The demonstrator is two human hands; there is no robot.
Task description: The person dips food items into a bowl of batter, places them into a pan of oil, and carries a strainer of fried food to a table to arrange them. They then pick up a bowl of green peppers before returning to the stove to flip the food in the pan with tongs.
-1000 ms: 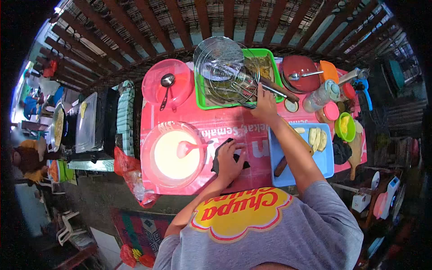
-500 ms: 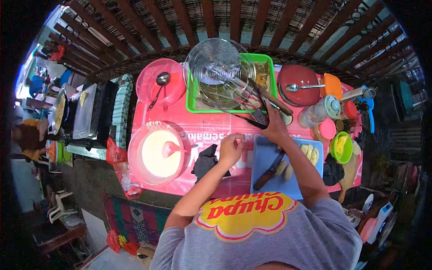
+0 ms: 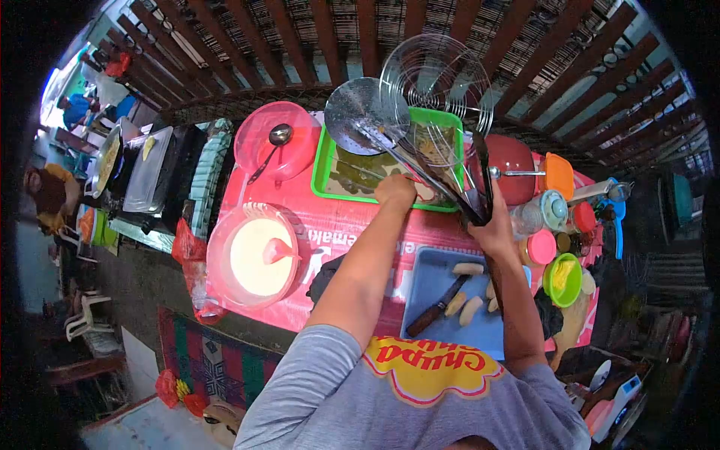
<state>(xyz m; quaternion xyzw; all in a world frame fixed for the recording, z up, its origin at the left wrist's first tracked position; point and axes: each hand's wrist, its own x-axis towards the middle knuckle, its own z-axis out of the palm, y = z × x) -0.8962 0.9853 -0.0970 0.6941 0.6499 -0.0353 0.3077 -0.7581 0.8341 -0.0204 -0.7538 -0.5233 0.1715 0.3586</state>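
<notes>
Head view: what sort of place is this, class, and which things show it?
Probably a kitchen work area: a round pink plastic bowl holds pale liquid, and a blue rectangular tray holds pale banana-like pieces and a brown-handled knife.

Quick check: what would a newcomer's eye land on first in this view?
Likely the big wire strainer, overlapping the far right corner of the green tray. Next, the pink bowl of pale liquid at the table's near left. Then the blue tray at the near side, with bananas and a knife lying in it.
</notes>
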